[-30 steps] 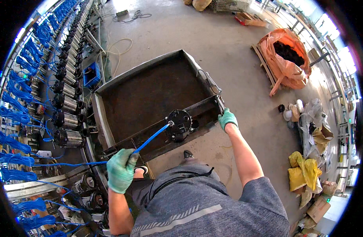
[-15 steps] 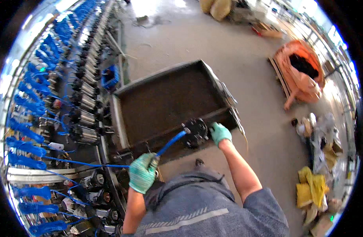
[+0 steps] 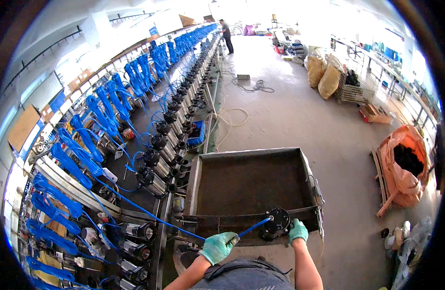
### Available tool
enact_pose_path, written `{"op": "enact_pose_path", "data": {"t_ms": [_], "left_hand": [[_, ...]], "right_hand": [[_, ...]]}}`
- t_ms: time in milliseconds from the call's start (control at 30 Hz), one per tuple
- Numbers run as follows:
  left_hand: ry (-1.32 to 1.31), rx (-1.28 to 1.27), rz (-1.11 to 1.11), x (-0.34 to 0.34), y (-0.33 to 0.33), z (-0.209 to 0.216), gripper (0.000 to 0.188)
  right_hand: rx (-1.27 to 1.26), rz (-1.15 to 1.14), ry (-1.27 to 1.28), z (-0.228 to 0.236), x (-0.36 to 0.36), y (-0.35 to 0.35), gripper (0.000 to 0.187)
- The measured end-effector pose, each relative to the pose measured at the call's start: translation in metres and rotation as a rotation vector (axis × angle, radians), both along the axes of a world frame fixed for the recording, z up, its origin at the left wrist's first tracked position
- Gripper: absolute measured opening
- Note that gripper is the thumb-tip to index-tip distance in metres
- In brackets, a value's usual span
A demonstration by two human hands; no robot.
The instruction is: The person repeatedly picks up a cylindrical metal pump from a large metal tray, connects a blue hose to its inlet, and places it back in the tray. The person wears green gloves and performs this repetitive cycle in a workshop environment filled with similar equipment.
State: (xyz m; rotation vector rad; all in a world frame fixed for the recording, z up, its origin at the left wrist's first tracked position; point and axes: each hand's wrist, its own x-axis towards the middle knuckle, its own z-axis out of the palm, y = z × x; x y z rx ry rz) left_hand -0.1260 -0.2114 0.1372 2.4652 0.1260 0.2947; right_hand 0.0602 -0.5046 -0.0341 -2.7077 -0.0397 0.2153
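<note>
A blue cable (image 3: 254,227) passes through my left hand (image 3: 220,247), which wears a green glove and is closed around it. The cable ends at the top of a black round pump head (image 3: 274,223) at the near side of the metal water tank (image 3: 249,153). Right beside the pump head is my gloved right hand (image 3: 298,231), its fingers curled at the tank's near right corner. What those fingers hold, if anything, is hidden. Dark brown water fills the tank. The pump's lower part cannot be made out.
Steel pumps (image 3: 155,181) line the bench on the left, with coiled blue cables (image 3: 77,150) hanging behind. A blue crate (image 3: 196,133) and a pale hose (image 3: 227,116) lie beyond the tank. An orange sack (image 3: 401,166) stands right. A person (image 3: 226,36) stands far off.
The view has tilted up and shifted left, so more of the line shows. My left hand still holds the cable; my right hand stays beside the pump head.
</note>
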Motion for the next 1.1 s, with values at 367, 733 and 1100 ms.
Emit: {"op": "enact_pose_path", "data": {"t_ms": [367, 733, 1100], "left_hand": [[0.125, 0.037, -0.005, 0.002, -0.001, -0.002, 0.026], [0.062, -0.113, -0.027, 0.004, -0.001, 0.0, 0.017], [-0.117, 0.001, 0.301, 0.003, 0.04, 0.028, 0.03]], "right_hand": [[0.034, 0.01, 0.007, -0.004, 0.002, -0.001, 0.013], [0.09, 0.071, -0.126, -0.01, 0.0, -0.004, 0.023], [0.079, 0.104, 0.093, 0.036, 0.005, -0.001, 0.023]]}}
